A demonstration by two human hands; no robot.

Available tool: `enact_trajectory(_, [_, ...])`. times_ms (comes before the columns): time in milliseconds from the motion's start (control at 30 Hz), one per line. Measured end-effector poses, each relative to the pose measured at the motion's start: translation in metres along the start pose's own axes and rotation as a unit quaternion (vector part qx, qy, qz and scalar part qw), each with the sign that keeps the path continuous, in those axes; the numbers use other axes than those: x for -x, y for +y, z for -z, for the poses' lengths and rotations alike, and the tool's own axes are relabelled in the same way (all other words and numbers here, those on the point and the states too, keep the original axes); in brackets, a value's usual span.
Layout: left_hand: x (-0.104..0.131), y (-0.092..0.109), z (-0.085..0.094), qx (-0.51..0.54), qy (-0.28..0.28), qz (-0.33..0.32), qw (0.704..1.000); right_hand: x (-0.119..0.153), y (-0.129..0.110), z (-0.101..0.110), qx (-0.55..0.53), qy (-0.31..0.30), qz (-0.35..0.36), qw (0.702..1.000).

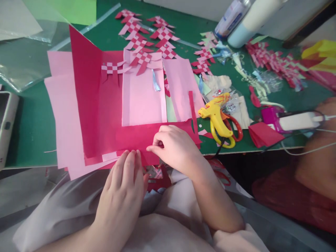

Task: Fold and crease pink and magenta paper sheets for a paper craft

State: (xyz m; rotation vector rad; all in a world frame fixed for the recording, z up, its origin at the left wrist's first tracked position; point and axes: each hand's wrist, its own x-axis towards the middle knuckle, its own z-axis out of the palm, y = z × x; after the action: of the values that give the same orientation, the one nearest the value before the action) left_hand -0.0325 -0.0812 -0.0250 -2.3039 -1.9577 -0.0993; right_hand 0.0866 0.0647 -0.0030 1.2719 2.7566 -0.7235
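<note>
The left hand is resting flat, its fingers lying together on the near edge of the red paper. The right hand is curling just beside it, thumb and forefinger coming close over the same paper; whether they are pinching it, I cannot tell. The paper is lying at the table's near edge, in front of the person, with pink sheets poking out on the left and a red flap standing up there. Beyond the hands, a pink sheet is lying with a blue tassel on it, and checkered fish are overlapping in rows. A yellow glue gun is lying to the right, partly covering scissors. At the back, a spray can is showing printing too blurred for reading, beside a white bottle. Another person's arm is showing at the right.
</note>
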Motion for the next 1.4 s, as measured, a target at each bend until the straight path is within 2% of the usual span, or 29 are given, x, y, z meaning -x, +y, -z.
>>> enact_trajectory(133, [0.005, -0.001, -0.005, -0.006, -0.022, -0.017, 1.0, 0.0, 0.001, 0.0, -0.014, 0.003, 0.013, 1.0])
enact_trajectory(400, [0.008, 0.002, -0.009, -0.007, -0.025, -0.01, 1.0, 0.015, 0.026, 0.013, -0.055, 0.015, 0.002, 0.998])
enact_trajectory(600, [0.006, 0.003, -0.009, -0.019, -0.021, -0.012, 1.0, 0.021, 0.037, 0.018, -0.067, 0.033, -0.003, 0.997])
enact_trajectory(767, [0.005, 0.004, -0.008, -0.023, -0.021, -0.011, 0.999, 0.023, 0.035, 0.019, -0.06, 0.051, 0.009, 0.997])
enact_trajectory(900, [0.005, 0.005, -0.009, -0.028, -0.025, -0.007, 0.999, 0.024, 0.024, 0.018, 0.001, 0.067, 0.04, 0.997])
enact_trajectory(1067, [0.004, 0.005, -0.008, -0.034, -0.017, -0.009, 0.999, 0.023, 0.021, 0.016, 0.005, 0.053, 0.05, 0.997])
enact_trajectory(1267, [0.005, 0.005, -0.009, -0.028, -0.019, -0.012, 0.999, 0.018, 0.03, 0.015, -0.055, 0.01, 0.018, 0.998])
enact_trajectory(1400, [0.007, 0.005, -0.011, -0.015, -0.025, -0.007, 1.0, 0.016, 0.032, 0.015, -0.069, 0.012, -0.005, 0.998])
